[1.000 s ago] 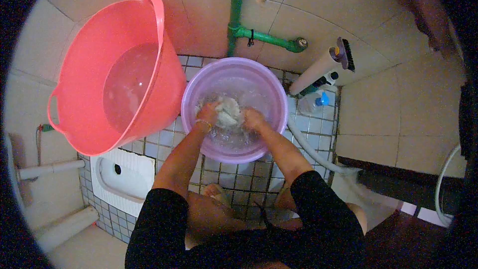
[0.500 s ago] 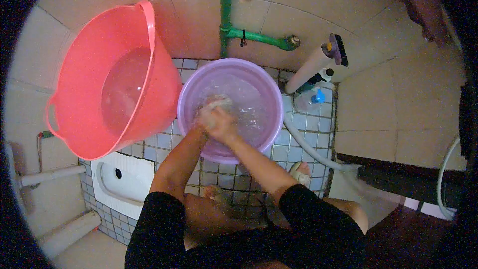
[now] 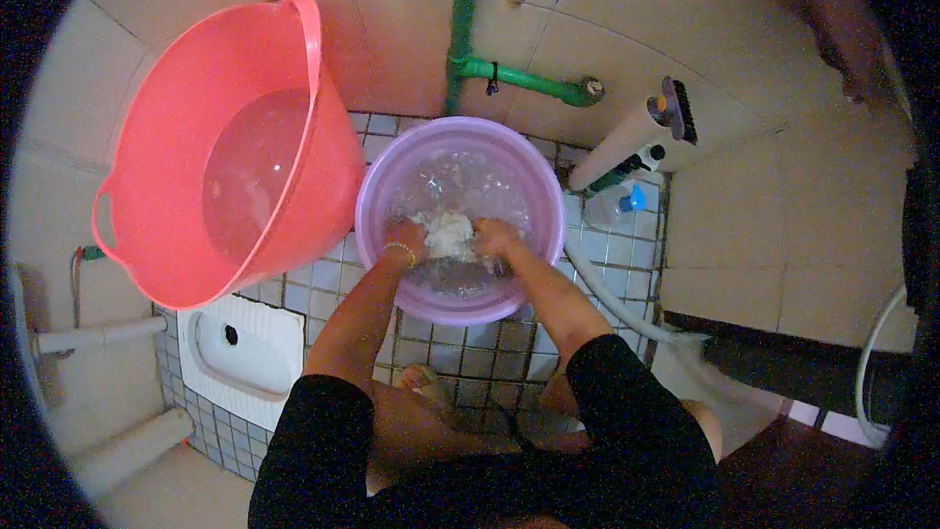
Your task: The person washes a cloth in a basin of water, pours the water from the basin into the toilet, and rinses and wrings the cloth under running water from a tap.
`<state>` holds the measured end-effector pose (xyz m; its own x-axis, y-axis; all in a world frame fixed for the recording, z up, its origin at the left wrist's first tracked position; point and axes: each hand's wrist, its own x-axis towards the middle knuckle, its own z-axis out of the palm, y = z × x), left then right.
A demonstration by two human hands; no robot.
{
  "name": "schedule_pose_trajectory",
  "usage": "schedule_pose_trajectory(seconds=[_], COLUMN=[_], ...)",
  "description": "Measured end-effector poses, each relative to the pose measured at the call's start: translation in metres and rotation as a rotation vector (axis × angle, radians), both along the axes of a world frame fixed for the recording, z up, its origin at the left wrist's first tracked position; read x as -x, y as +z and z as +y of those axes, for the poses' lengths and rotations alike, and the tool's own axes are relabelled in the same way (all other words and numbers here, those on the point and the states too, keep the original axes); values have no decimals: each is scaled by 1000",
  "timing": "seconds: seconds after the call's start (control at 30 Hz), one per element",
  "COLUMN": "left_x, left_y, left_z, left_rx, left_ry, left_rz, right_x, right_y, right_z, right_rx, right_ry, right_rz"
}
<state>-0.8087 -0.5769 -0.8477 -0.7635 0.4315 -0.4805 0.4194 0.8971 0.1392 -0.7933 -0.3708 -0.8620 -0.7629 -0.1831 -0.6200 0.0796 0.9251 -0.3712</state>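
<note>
A round purple basin [image 3: 370,269] of rippling water stands on the tiled floor in front of me. Bunched at the water surface is a white cloth [image 3: 449,237], its exact kind unclear. My left hand [image 3: 404,237], with a yellowish band at its wrist, grips the cloth's left side. On the opposite side my right hand [image 3: 497,239] is closed on the cloth too. The fingertips of both hands are partly hidden by water and fabric.
A large pink tub [image 3: 338,167] with some water stands at left, above a white squat toilet [image 3: 245,358]. To the right are a brush [image 3: 678,110], a blue-capped bottle [image 3: 617,204] and a grey hose [image 3: 612,296]. A green pipe [image 3: 529,84] runs along the wall.
My hands were pressed together around the cloth at the basin's left. Now they are apart, with the cloth spread between them lower in the water, which is more stirred.
</note>
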Motion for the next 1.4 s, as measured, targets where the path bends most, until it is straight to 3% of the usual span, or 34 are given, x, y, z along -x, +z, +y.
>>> schedule_pose_trajectory(seconds=[0.1,0.2,0.3,0.4,0.5,0.57,0.6,0.63,0.67,0.7,0.77,0.8,0.9,1.0,1.03,1.1,1.13,1.17,1.2,1.23,1.27,1.3,1.33,1.37,1.4], left_x=[14,17,3,24,52,59,63,67,69,70,67,67,71,62,57,52,51,52,54,45,30,20,8,-20,-36], left_y=[-12,-24,-44,-35,23,67,87,105,118,126,139,147,166,173,172,159,145,114,92,93,94,61,23,12,2], left_z=[-9,8,14,-15,-40,-37,-36,-35,-33,-32,-28,-28,-28,-35,-35,-31,-34,-39,-41,-34,-25,-12,-1,-2,-1], left_rx=[-327,-581,-590,-890,-1096,-1164,-1186,-1207,-1228,-1125,-877,-981,-1212,-1398,-1384,-1350,-1268,-1136,-1002,-784,-558,-370,-185,-203,-232], left_ry=[491,244,83,384,461,615,547,481,414,258,-48,74,343,435,415,384,383,231,81,81,79,-40,-159,-285,-357], left_rz=[-61,441,41,-152,-478,-329,-257,-190,-121,107,542,429,149,-93,-42,50,-32,-121,-204,-411,-609,-650,-684,-202,34], right_x=[13,-3,7,42,58,63,63,62,64,66,71,72,59,57,51,37,29,23,12,3,0,0,3,-1,-13], right_y=[10,-4,-16,-5,87,157,193,219,239,252,263,270,285,238,228,207,178,147,132,120,110,97,83,72,61], right_z=[20,6,19,53,69,70,70,70,69,69,69,67,63,79,80,76,78,80,76,70,63,56,49,40,28], right_rx=[-8,-68,260,610,927,1051,981,1104,1062,1020,834,735,999,483,309,421,431,440,300,158,167,181,118,-51,-222], right_ry=[-489,-127,-144,-384,-329,-362,-249,-260,-272,-283,-193,-149,-249,165,80,206,333,459,508,548,503,457,273,241,205], right_rz=[308,740,261,50,255,311,406,348,328,311,529,632,647,683,507,721,717,716,414,113,-18,-155,-82,203,487])
